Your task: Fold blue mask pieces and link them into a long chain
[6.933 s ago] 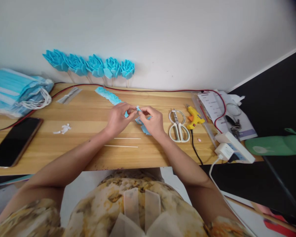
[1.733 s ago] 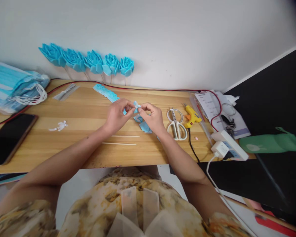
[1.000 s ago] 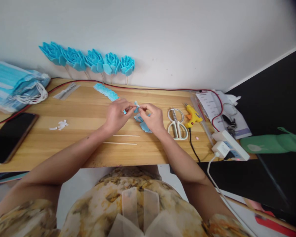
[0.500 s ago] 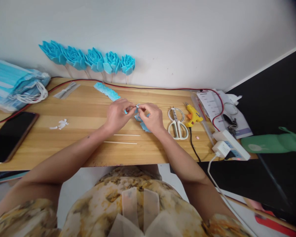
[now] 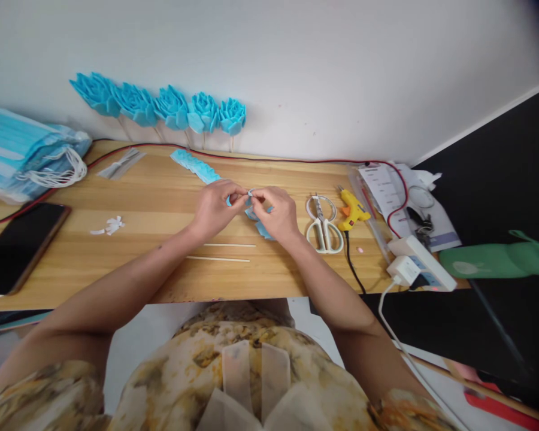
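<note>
My left hand (image 5: 213, 209) and my right hand (image 5: 276, 214) meet over the middle of the wooden desk (image 5: 139, 203). Both pinch a small folded blue piece (image 5: 250, 194) between thumbs and fingertips. More blue pieces (image 5: 263, 228) lie under my right hand. A blue pleated strip (image 5: 194, 166) lies just behind my left hand. Two thin sticks (image 5: 220, 252) lie on the desk in front of my hands.
Several blue flowers (image 5: 161, 108) lean on the wall. A pack of blue masks (image 5: 24, 155) and a phone (image 5: 18, 246) are at the left. White scissors (image 5: 324, 223), a yellow glue gun (image 5: 353, 209), papers (image 5: 402, 203) and a power strip (image 5: 420, 263) sit at the right. White scraps (image 5: 108, 226) lie left of centre.
My fingers have kept working the small blue piece, pressing it lower and tighter between both hands. The hands stay in the same place. The camera has shifted slightly.
</note>
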The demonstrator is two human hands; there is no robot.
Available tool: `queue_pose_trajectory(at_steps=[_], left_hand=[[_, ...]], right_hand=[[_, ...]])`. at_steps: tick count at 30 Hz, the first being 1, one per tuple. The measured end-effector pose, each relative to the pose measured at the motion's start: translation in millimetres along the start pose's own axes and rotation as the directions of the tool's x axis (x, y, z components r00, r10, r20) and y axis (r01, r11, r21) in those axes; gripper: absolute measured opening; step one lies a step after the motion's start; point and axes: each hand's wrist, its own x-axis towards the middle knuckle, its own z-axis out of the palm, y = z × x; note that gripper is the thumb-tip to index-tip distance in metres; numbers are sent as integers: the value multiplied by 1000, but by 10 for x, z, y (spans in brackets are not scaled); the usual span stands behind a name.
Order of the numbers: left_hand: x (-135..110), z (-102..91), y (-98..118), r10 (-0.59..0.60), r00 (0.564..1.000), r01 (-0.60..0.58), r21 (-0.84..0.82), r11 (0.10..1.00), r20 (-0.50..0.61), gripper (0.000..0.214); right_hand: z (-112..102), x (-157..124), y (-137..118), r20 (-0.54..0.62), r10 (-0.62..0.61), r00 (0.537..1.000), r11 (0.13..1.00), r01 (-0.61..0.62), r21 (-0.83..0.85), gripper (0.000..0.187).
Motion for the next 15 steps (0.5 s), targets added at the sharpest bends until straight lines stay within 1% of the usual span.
queue_pose_trajectory(at_steps=[8,15], left_hand=[[-6,21,5,-22,1000,21,39,999,11,13],[-10,21,-1,11,1000,-11,-19,1000,-1,15]], right_hand=[[-7,-9,0,36,3,999,999,-2,-32,14],[-9,-2,1,52,42,998,999,-40,-34,15]])
